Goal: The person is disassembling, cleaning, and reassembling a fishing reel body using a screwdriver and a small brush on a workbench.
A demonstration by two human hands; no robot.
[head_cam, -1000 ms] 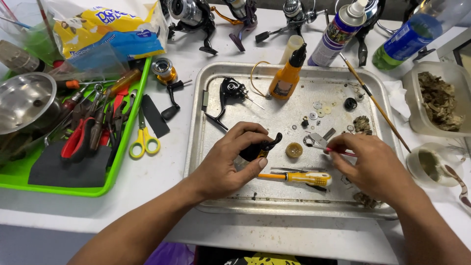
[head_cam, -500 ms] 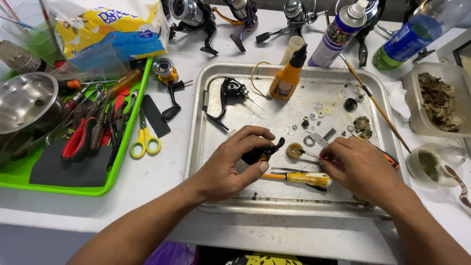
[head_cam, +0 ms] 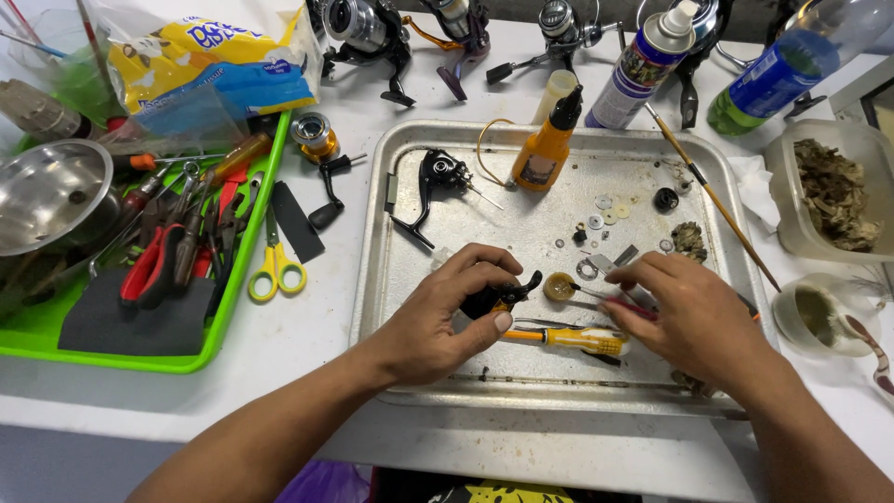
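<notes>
My left hand (head_cam: 452, 312) grips a small black reel part (head_cam: 498, 296) just above the metal tray (head_cam: 391, 270). My right hand (head_cam: 684, 317) holds a thin red-handled tool (head_cam: 615, 300) whose metal tip reaches a brass-coloured round piece (head_cam: 560, 286) lying on the tray between the two hands. A yellow-handled screwdriver (head_cam: 573, 338) lies on the tray under my hands. Several small washers and screws (head_cam: 605, 210) are scattered on the tray behind my right hand.
An orange oil bottle (head_cam: 547, 149) and a black reel frame (head_cam: 436, 177) stand at the tray's back. A green tray (head_cam: 233, 279) with pliers, yellow scissors (head_cam: 275, 265) and a steel bowl (head_cam: 51, 191) sits left. Fishing reels, a spray can (head_cam: 643, 65) and plastic tubs ring the back and right.
My right hand has moved left toward the brass-coloured round piece, bringing the tool's tip onto it. My left hand has kept hold of the black part with little movement.
</notes>
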